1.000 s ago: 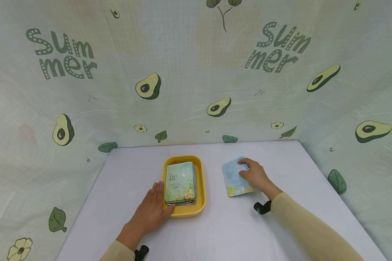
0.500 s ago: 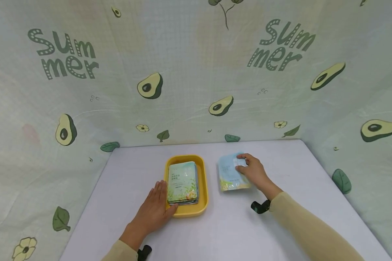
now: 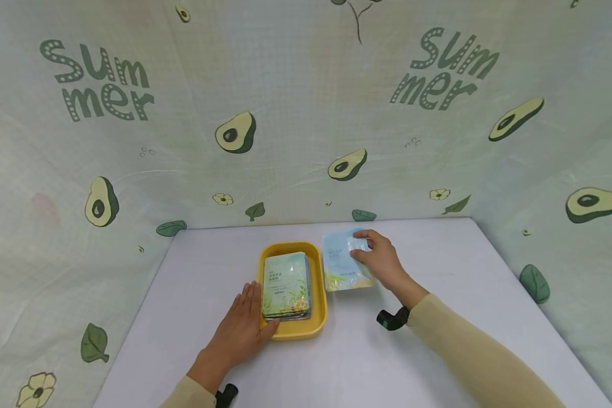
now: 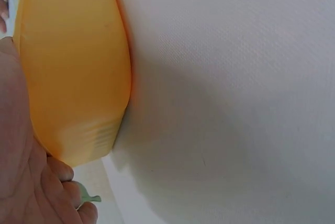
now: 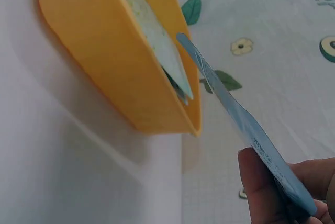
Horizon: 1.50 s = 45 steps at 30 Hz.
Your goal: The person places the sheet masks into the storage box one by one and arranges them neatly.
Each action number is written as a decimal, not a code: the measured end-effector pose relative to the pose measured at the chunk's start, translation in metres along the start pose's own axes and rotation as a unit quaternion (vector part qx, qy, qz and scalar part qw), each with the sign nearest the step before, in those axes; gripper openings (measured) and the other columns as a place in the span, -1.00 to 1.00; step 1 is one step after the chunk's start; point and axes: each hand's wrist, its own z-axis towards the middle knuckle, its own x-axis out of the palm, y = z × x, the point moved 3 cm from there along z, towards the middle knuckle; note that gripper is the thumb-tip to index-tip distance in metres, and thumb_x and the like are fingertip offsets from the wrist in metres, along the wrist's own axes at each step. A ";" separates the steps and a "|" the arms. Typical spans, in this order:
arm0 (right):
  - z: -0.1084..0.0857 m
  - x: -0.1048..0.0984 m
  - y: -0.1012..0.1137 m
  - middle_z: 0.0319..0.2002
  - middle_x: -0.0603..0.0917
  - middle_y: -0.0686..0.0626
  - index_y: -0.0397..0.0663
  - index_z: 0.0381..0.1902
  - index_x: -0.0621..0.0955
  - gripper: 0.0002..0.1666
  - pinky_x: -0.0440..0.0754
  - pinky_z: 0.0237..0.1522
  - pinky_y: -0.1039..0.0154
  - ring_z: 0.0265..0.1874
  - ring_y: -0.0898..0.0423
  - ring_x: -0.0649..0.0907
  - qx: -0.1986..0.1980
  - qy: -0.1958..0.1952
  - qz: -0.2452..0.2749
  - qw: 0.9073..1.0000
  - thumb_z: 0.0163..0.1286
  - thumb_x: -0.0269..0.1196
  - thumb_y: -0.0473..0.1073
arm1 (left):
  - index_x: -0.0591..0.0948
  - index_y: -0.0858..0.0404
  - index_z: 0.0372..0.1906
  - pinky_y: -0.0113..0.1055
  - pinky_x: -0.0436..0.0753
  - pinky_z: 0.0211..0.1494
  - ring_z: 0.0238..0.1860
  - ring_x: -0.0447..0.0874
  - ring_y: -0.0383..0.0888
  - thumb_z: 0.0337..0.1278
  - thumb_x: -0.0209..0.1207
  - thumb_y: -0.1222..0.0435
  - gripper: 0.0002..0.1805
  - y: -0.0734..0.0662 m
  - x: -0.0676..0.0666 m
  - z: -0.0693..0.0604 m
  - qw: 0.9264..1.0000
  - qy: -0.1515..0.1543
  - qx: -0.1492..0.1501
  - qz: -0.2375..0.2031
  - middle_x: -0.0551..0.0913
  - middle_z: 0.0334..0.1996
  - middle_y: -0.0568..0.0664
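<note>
A pale blue sachet (image 3: 343,263), flat and printed like a face mask packet, is pinched between thumb and fingers of my right hand (image 3: 385,262). It hangs above the table just right of the yellow tray (image 3: 318,317); the right wrist view shows the sachet (image 5: 246,122) edge-on, higher than the tray's rim. Inside the tray lies a stack of similar sachets (image 3: 285,286), a pale green one on top. My left hand (image 3: 237,328) rests with straight fingers along the tray's left side, thumb at its near corner. In the left wrist view that hand (image 4: 23,145) touches the tray's outer wall (image 4: 78,62).
The tray stands on a white table (image 3: 347,362). Behind and beside the table hangs a pale cloth (image 3: 285,85) printed with avocados, leaves and lettering. A black wrist camera (image 3: 392,319) sits under my right wrist.
My right hand has lifted the blue sachet off to the left, from the table's right part to beside the tray. My left hand has stayed against the tray.
</note>
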 end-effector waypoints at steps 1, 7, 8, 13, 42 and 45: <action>0.000 0.004 0.003 0.34 0.62 -0.31 -0.12 0.35 0.58 -0.44 0.66 0.23 -0.08 0.28 -0.20 0.62 -0.001 0.000 0.005 1.000 0.42 0.40 -0.25 | -0.06 0.44 0.69 0.14 0.09 0.72 0.73 -0.14 0.21 0.54 0.02 -0.23 0.06 0.000 0.000 0.000 1.000 0.001 0.000 0.001 -0.04 0.70 0.31; -0.004 0.038 0.024 0.15 0.75 -0.25 -0.10 0.31 0.60 -0.46 0.74 -0.13 0.19 -0.08 -0.05 0.74 -0.006 0.010 0.040 0.999 0.39 0.41 -0.28 | -0.04 0.45 0.68 0.16 0.10 0.71 0.72 -0.13 0.24 0.55 0.04 -0.21 0.04 -0.002 -0.003 -0.002 1.000 0.001 0.001 0.002 -0.02 0.70 0.33; -0.005 0.045 0.027 0.16 0.75 -0.25 -0.10 0.30 0.60 -0.47 0.75 -0.08 0.15 -0.05 -0.06 0.74 -0.008 0.011 0.045 0.999 0.39 0.41 -0.28 | -0.03 0.46 0.68 0.17 0.10 0.71 0.72 -0.12 0.24 0.54 0.04 -0.21 0.04 -0.002 -0.004 -0.002 1.000 -0.001 0.002 0.000 -0.02 0.69 0.33; -0.009 0.078 0.041 0.29 0.67 -0.25 -0.07 0.28 0.64 -0.50 0.61 0.31 -0.18 0.29 -0.18 0.63 -0.020 0.014 0.056 0.998 0.39 0.41 -0.25 | -0.06 0.44 0.69 0.16 0.10 0.71 0.73 -0.14 0.22 0.54 0.03 -0.22 0.05 -0.002 -0.005 -0.002 1.000 -0.002 0.005 0.006 -0.04 0.70 0.31; -0.006 0.129 0.039 -0.08 0.74 -0.13 -0.13 0.18 0.71 -0.64 0.75 -0.07 0.08 -0.20 0.02 0.66 -0.087 0.082 -0.106 0.987 0.45 0.36 -0.28 | -0.02 0.47 0.68 0.18 0.15 0.69 0.71 -0.08 0.25 0.54 0.06 -0.19 0.04 0.000 -0.001 0.000 1.000 -0.015 0.020 0.005 0.03 0.68 0.35; -0.004 0.130 0.038 -0.02 0.76 -0.16 -0.14 0.24 0.68 -0.57 0.78 -0.03 0.07 -0.16 0.01 0.69 -0.081 0.082 -0.108 0.987 0.44 0.38 -0.29 | 0.00 0.47 0.67 0.18 0.16 0.69 0.71 -0.06 0.26 0.54 0.06 -0.19 0.03 -0.001 -0.001 0.000 1.000 -0.018 0.020 0.000 0.05 0.67 0.35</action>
